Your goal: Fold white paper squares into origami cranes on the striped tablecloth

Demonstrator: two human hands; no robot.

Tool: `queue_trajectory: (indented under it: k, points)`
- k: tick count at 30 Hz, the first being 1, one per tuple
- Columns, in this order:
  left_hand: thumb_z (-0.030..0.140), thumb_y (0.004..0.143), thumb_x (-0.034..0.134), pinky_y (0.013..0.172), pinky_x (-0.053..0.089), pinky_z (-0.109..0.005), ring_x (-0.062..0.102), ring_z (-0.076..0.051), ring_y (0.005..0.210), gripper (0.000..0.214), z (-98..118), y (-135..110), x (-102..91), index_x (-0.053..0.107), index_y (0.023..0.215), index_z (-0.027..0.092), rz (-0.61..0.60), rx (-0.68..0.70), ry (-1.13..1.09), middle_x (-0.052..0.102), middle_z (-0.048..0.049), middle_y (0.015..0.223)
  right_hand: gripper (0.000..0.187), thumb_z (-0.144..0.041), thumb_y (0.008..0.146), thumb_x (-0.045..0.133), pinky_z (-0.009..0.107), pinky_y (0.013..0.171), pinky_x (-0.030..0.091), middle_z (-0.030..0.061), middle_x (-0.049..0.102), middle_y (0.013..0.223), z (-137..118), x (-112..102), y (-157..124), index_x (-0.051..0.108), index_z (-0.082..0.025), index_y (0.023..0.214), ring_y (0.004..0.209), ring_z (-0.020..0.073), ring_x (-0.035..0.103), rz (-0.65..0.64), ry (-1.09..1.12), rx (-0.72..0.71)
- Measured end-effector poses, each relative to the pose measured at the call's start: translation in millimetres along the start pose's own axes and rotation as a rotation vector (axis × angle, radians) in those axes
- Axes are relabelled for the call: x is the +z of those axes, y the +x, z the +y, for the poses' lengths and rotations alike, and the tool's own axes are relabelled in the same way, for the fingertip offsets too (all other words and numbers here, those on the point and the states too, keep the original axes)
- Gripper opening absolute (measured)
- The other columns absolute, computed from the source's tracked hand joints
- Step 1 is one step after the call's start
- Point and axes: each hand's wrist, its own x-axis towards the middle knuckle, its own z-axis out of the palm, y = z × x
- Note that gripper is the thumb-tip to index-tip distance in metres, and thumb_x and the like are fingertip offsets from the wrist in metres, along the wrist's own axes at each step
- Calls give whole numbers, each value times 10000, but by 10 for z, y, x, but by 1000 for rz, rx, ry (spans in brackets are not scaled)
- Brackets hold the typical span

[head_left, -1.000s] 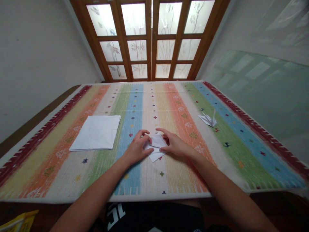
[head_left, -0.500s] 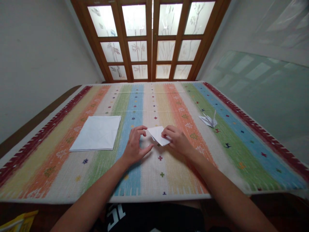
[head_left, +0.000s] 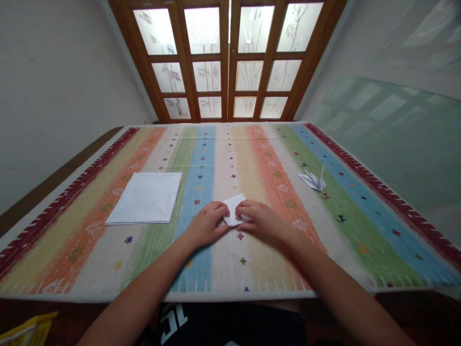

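A small folded white paper (head_left: pixel 233 206) lies on the striped tablecloth (head_left: pixel 259 158) in front of me. My left hand (head_left: pixel 208 224) has its fingers curled and pinches the paper's left edge. On the paper's right side my right hand (head_left: pixel 260 219) presses down with bent fingers. Both hands meet over the paper and cover its near part.
A stack of flat white sheets (head_left: pixel 146 198) lies to the left on the cloth. A finished white paper crane (head_left: pixel 314 180) sits at the right. Wooden doors with frosted glass (head_left: pixel 226 57) stand beyond the table's far edge. A yellow object (head_left: pixel 25 329) shows at the bottom left.
The paper was lifted and turned by my right hand half a second ago; now it is down on the cloth again, and both hands have closed on it.
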Motion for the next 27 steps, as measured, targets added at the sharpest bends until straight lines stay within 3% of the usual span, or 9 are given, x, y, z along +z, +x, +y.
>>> queue_trajectory:
  k: [5,8,11,14,17,19,22,27]
  points:
    - [275,952,710,1006,568,-444,691,-260,1095,77,-21,-9,-11,701,955,199,8,-16,-17,731,-104,1180,125,-260,954,780,298,765,454,59,712,919,25,-99,-19,758,-191,852,843,194,656,-23,16,79]
    - [272,1024,610,1010,568,-450,696,-252,1074,166,-37,10,6,710,920,191,8,-40,-5,741,-108,1146,173,-244,978,737,283,707,431,45,693,875,14,-126,-10,733,-185,816,767,167,630,12,53,164]
    - [229,1024,594,989,574,-458,694,-259,1050,115,-52,37,40,701,1023,187,29,-75,24,743,-99,1081,111,-192,892,812,277,688,433,34,688,896,17,-98,2,706,-185,924,754,165,611,82,70,285]
    - [183,980,638,986,575,-457,685,-264,1074,201,-61,56,69,681,1176,203,62,-74,55,730,-92,1123,347,-170,799,888,290,720,463,57,708,1000,38,-42,10,689,-189,1083,814,188,632,160,67,373]
    - [175,998,617,1009,562,-468,677,-265,1100,168,-66,65,80,722,1124,211,40,-19,85,720,-96,1181,462,-180,770,916,331,823,501,98,724,1115,64,4,12,697,-194,1177,940,229,666,234,73,392]
    - [177,1011,601,1014,559,-477,678,-266,1101,165,-71,67,81,748,1080,207,20,4,99,723,-98,1181,414,-183,828,868,351,855,508,103,735,1102,81,23,18,708,-190,1209,943,231,677,266,94,393]
    - [176,1010,604,1012,564,-482,681,-269,1108,176,-82,66,85,762,1084,204,18,9,107,726,-103,1187,379,-122,887,768,351,828,515,90,740,1019,112,43,40,706,-163,1259,864,210,677,312,140,399]
    - [173,1022,589,1063,553,-494,664,-271,1192,180,-99,63,105,748,1098,209,36,35,118,712,-111,1309,506,-27,777,774,316,755,530,57,732,962,168,72,87,705,-158,1261,767,173,648,369,276,417]
